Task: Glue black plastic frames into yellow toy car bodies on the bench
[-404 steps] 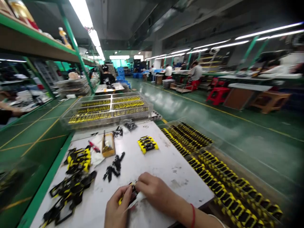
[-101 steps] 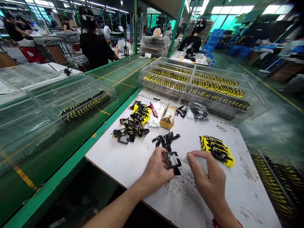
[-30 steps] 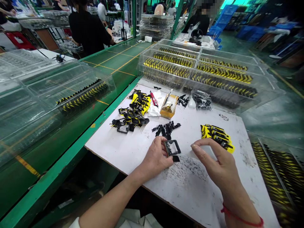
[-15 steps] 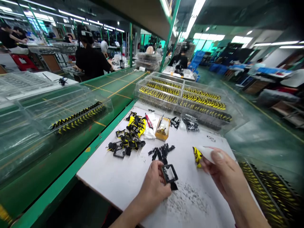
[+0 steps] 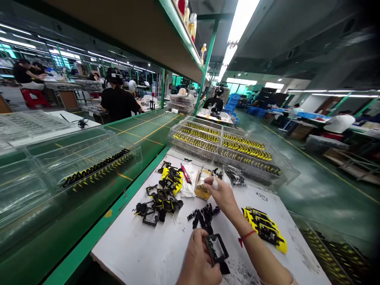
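The left hand (image 5: 197, 257) is clamping a black plastic frame (image 5: 216, 248) low over the white table (image 5: 130, 249). Well apart from it, the right hand (image 5: 221, 196) is pinching a small white bottle (image 5: 215, 183) beside a cardboard tray (image 5: 202, 190).

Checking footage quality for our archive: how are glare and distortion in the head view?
Head view: the strip light blows out white; wide-angle distortion bows the green shelf and tilts the bench's green edge; the left hand is cut off by the bottom edge, yet the black frame it holds stays sharp.
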The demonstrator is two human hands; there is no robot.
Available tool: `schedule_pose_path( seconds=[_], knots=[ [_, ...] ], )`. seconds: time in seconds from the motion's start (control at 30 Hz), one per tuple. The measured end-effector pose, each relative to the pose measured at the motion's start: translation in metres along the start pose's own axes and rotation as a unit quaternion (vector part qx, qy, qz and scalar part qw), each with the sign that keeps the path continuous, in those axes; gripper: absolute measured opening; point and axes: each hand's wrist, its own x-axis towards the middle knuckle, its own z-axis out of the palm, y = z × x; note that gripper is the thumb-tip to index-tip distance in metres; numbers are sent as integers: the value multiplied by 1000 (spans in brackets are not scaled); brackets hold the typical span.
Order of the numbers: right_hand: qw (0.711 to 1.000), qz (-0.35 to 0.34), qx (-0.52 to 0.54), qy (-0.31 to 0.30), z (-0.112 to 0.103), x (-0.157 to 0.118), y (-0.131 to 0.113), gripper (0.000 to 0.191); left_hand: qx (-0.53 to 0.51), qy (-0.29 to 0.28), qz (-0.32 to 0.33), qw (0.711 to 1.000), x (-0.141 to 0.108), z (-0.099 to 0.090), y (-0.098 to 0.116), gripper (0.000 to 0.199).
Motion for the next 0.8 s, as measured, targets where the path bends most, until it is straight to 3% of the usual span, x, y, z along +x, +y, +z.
schedule_pose_path(
  seconds=[0.1, 0.23, 0.37, 0.47, 0.6, 0.8],
  knots=[
    [999, -14, -38, 31, -5, -4, -9, 20, -6, 0, -1, 1000, 2, 3, -6, 56],
    [991, -1, -66, 118, -30, -18, -22, 26, 0, 5, -5, 1000, -1, 2, -3, 56],
    [980, 57, -1, 191, -57, -48, -25, 33, 0, -1, -21, 1000, -4, -3, 5, 56],
    [976, 97, 87, 174, -67, -79, -17, 39, -2, 9, -7, 1000, -7, -5, 8, 53],
    [965, 148, 174, 133, -63, -112, -2, 36, -1, 12, -5, 1000, -9, -7, 9, 52],
    [956, 185, 201, 103, -52, -126, 7, 31, -7, 5, 4, 1000, -11, -10, 10, 53]
  ],
)
